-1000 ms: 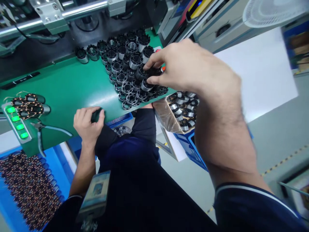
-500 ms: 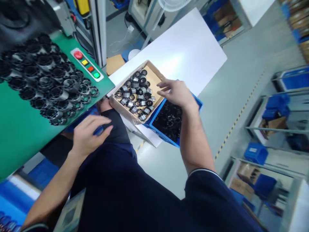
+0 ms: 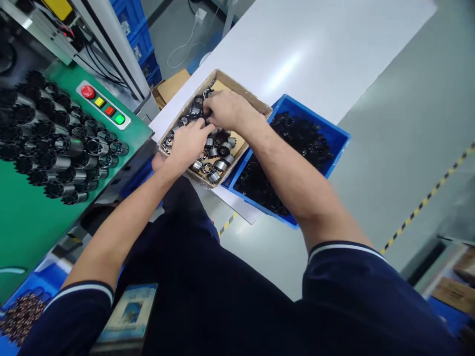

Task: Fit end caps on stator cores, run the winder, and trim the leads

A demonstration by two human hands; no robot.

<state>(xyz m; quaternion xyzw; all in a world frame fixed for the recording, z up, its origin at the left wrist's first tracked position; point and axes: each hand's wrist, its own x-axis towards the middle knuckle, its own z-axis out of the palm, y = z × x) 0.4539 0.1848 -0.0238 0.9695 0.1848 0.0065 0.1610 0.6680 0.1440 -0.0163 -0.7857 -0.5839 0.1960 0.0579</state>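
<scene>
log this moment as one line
left hand: at silver-and-black cylindrical parts; right hand: same parts, grip hidden; place: open brown cardboard box; beside: blue plastic bin, black parts

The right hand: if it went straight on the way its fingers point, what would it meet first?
The right hand would probably meet ring-shaped parts in the cardboard box, though depth is unclear.
</scene>
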